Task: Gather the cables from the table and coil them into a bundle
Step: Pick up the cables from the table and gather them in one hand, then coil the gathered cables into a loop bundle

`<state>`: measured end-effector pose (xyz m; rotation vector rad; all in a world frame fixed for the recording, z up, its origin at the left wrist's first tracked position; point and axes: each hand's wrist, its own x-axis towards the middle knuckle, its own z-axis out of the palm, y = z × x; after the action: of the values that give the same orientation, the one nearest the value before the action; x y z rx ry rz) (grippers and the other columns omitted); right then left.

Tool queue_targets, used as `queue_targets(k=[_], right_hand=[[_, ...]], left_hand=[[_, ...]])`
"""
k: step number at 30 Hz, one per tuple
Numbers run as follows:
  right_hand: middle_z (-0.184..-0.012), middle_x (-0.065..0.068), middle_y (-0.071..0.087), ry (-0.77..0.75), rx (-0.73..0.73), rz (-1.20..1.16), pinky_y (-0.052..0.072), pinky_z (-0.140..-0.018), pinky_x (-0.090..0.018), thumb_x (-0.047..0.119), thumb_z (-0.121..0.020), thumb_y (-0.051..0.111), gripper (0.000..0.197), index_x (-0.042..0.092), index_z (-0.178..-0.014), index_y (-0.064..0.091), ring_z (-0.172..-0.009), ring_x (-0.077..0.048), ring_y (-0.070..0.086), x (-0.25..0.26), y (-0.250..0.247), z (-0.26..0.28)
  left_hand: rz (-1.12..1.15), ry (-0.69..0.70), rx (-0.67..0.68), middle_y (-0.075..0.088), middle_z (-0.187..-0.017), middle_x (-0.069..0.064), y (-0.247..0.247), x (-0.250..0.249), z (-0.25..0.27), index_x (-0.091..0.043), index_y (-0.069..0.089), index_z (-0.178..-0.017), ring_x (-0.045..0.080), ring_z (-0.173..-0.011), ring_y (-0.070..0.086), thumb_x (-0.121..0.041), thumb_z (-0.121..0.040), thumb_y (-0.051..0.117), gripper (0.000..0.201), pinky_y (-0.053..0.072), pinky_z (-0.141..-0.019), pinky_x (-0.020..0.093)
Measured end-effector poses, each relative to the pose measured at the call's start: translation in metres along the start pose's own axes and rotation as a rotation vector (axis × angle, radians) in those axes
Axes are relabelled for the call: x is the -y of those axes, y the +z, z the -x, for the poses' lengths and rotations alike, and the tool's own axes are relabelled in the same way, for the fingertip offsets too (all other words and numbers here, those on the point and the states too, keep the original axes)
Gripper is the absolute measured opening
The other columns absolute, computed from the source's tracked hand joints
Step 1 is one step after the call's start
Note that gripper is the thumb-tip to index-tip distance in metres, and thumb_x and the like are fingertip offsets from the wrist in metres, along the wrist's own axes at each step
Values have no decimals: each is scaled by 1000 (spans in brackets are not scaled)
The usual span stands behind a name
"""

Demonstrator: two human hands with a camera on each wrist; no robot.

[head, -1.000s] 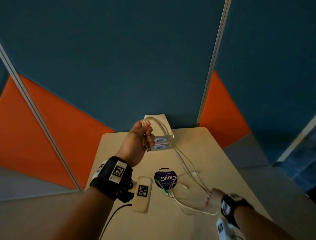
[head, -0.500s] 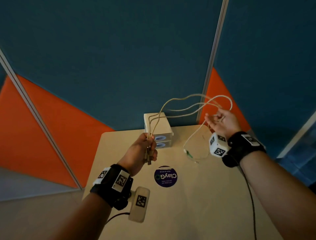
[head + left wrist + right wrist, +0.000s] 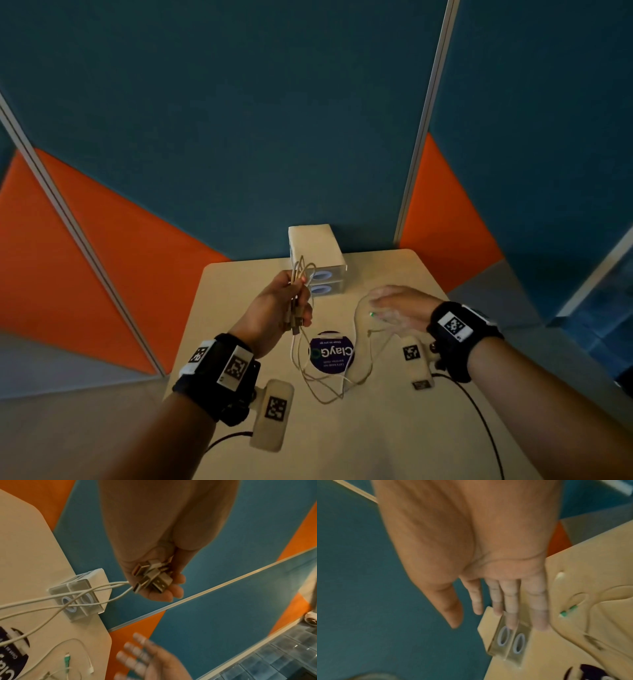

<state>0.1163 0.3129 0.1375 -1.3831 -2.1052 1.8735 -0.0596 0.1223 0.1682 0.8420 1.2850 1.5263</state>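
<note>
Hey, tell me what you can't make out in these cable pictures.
- Cable count: the left hand covers where the cables bunch, in both head and left wrist views.
- Right hand: motion-blurred in the head view; contact with the table unclear.
- Purple sticker: small print too tiny.
- Green connector: blurred, type unknown.

Your right hand [image 3: 394,306] is motion-blurred in every view. Your left hand [image 3: 154,566] hides where the cables [image 3: 51,601] meet their plugs, and the frame edge cuts their trailing ends.
</note>
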Motion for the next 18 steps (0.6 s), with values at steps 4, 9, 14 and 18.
queue_targets(k=[4,9,14,18], right_hand=[[-122,-2,59,-334,-142,-27,48,-96,-42,24,-91,59,23,24,-114,58,-110,-17,56,21,20,15],[-125,0,53,-631,-212,83,49,-90,-30,13,-89,61,32,21,-119,55,-110,-14,54,38,52,27],[-136,9,34,-967,-197,314,27,-103,-4,5,-80,67,69,20,-140,36,-126,-1,32,45,66,31],[-133,-4,52,-1042,-191,447,27,-105,-11,6,-80,69,52,13,-129,52,-127,-8,37,45,69,22]], left_hand=[[12,-27,26,49,-73,5,8,5,1,-12,47,-92,19,-57,52,-18,-101,35,16,46,-50,25],[-12,-32,90,51,-72,5,18,4,4,-13,47,-91,19,-55,53,-16,-101,34,17,44,-51,27],[-19,-21,172,48,-68,5,20,2,6,-14,48,-86,20,-54,52,-18,-99,39,17,37,-55,33],[-6,-32,224,50,-69,6,14,2,6,-12,50,-88,22,-54,52,-18,-97,41,14,36,-53,33]])
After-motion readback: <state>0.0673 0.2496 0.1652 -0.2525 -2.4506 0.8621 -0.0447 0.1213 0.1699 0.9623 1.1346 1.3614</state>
